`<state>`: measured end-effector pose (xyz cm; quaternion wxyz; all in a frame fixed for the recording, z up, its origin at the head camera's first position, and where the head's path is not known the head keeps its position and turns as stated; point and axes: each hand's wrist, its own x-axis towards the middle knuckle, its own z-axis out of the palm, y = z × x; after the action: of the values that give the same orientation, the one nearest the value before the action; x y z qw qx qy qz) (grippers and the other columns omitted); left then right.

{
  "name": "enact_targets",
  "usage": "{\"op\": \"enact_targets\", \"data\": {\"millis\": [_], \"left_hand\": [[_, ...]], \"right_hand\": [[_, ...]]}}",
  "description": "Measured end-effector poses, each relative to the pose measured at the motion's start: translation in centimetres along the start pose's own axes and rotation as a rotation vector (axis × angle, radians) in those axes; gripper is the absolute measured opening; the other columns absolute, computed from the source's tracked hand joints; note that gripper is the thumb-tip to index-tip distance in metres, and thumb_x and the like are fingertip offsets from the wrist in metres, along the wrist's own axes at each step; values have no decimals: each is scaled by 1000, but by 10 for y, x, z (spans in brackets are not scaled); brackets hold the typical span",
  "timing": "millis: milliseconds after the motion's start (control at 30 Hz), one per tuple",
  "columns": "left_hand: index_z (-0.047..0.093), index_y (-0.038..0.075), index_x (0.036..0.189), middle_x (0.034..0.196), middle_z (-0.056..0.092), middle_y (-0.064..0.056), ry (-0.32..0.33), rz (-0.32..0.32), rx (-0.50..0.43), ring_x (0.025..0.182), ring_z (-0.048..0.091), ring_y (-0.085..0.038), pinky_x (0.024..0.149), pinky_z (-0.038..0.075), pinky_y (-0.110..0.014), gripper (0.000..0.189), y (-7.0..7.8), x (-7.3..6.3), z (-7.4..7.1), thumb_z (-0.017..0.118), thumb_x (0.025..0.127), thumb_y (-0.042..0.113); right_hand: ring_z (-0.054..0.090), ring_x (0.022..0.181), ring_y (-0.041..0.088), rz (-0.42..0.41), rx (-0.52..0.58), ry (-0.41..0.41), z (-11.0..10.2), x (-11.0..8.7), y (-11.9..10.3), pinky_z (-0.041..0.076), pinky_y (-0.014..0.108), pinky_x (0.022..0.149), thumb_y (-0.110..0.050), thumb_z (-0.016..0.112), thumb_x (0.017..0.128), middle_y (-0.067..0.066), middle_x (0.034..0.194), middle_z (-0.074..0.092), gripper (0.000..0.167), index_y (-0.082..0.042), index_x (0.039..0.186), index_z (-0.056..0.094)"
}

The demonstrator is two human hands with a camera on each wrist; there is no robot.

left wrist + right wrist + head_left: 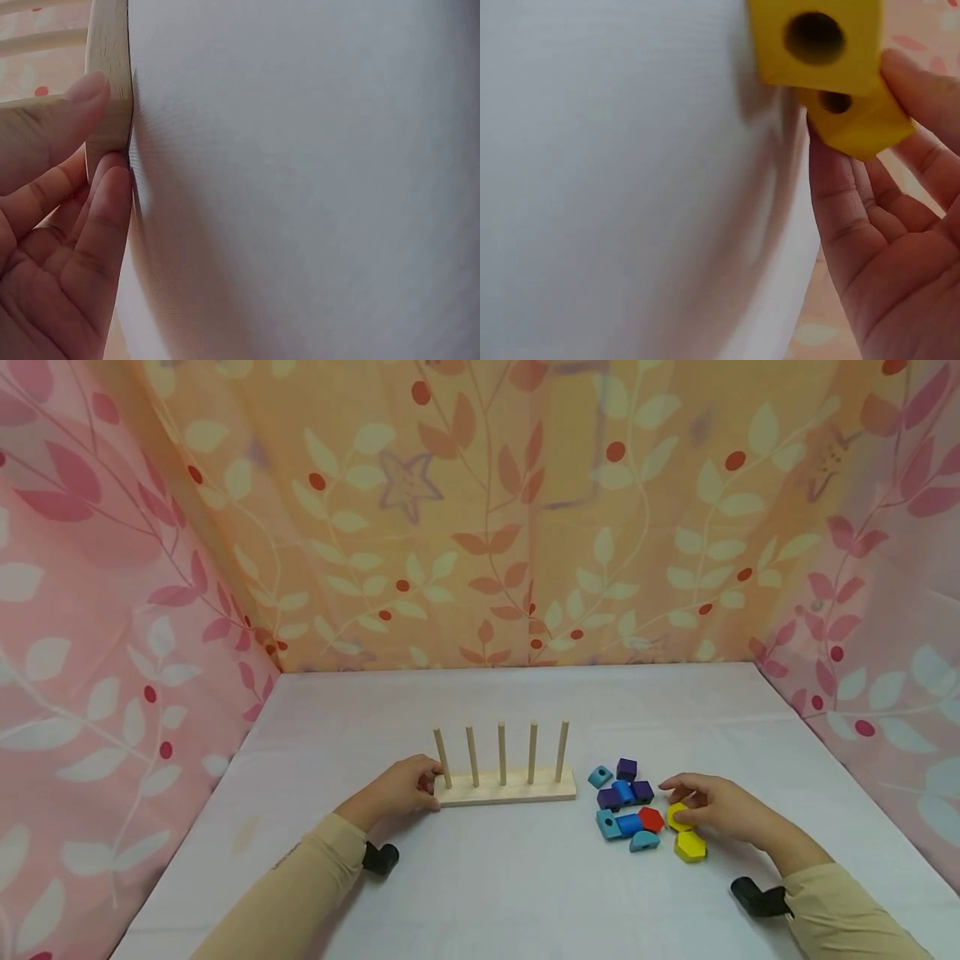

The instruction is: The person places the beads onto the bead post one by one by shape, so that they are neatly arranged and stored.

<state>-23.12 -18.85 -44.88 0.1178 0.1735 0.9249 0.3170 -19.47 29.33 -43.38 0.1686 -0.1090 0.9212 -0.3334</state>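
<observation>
A pale wooden peg board (517, 787) with several upright pegs stands mid-table. My left hand (408, 785) grips the left end of its base, with the thumb on the front edge and fingers at the end (109, 124). To the right, my right hand (716, 806) pinches a yellow hexagonal block (678, 816) between thumb and fingers. The right wrist view shows a hole through this held yellow block (862, 120). A second yellow hexagonal block (690, 847) lies just in front of it, also holed. None of the pegs carries a block.
Left of my right hand lies a loose cluster: a red block (651, 819), several purple blocks (627, 768), blue blocks (628, 825) and light-blue blocks (644, 841). A white cloth covers the table (495, 893). Patterned curtains (480, 527) enclose its back and sides.
</observation>
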Motion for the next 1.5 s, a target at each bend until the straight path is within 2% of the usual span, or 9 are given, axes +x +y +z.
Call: {"op": "enact_targets", "data": {"millis": [200, 333, 567, 700, 867, 1133, 1300, 1500], "left_hand": [[58, 5, 111, 86, 55, 1, 6, -11, -23, 78, 52, -11, 65, 45, -26, 50, -2, -1, 2, 80, 67, 12], [59, 6, 110, 86, 55, 1, 14, -10, -31, 79, 52, -11, 67, 45, -26, 50, -3, -2, 2, 81, 66, 13], [59, 7, 110, 86, 57, 1, 23, -16, -39, 80, 54, -10, 69, 45, -27, 50, -4, -2, 2, 82, 65, 15], [60, 7, 109, 83, 57, 2, 34, -15, -55, 79, 54, -10, 68, 45, -27, 50, -4, -3, 2, 82, 64, 14], [60, 6, 109, 83, 57, 2, 36, -6, -74, 78, 54, -10, 68, 45, -25, 50, -5, -4, 3, 82, 65, 14], [60, 8, 115, 89, 59, 2, 30, -37, -107, 84, 55, -11, 73, 46, -27, 52, -9, -4, 4, 80, 67, 15], [59, 11, 118, 93, 62, 1, -2, -84, -200, 89, 57, -12, 78, 45, -31, 53, -11, -6, 1, 79, 69, 13], [58, 10, 120, 95, 62, 0, -7, -130, -310, 86, 57, -13, 74, 45, -29, 55, -9, -10, 2, 79, 69, 11]], "right_hand": [[53, 85, 17, -33, -31, 14, -8, 6, -4, 50, 28, 73, -23, 74, 75, 0, 92, 59, 41, -12, 112, 60], [53, 88, 19, -72, -63, 66, -16, 10, -15, 49, 30, 72, -23, 72, 77, 2, 96, 60, 40, -11, 113, 60], [55, 93, 24, -106, -20, 181, -33, 17, -57, 51, 36, 77, -23, 67, 83, 8, 103, 61, 35, -10, 115, 59], [56, 97, 27, -150, 13, 208, -37, 23, -85, 50, 39, 81, -25, 64, 86, 9, 106, 61, 32, -9, 113, 59], [58, 99, 27, -211, 45, 218, -36, 35, -114, 49, 37, 82, -21, 64, 86, 10, 108, 60, 29, -9, 112, 60], [61, 94, 23, -338, 118, 210, -27, 50, -151, 50, 32, 80, -18, 66, 85, 8, 104, 61, 27, -9, 110, 62], [63, 92, 21, -416, 200, 184, -20, 56, -174, 50, 29, 79, -13, 66, 84, 9, 103, 61, 26, -8, 109, 62], [64, 91, 22, -485, 263, 148, -4, 65, -202, 50, 29, 79, -8, 66, 83, 11, 104, 61, 26, -5, 108, 62]]}}
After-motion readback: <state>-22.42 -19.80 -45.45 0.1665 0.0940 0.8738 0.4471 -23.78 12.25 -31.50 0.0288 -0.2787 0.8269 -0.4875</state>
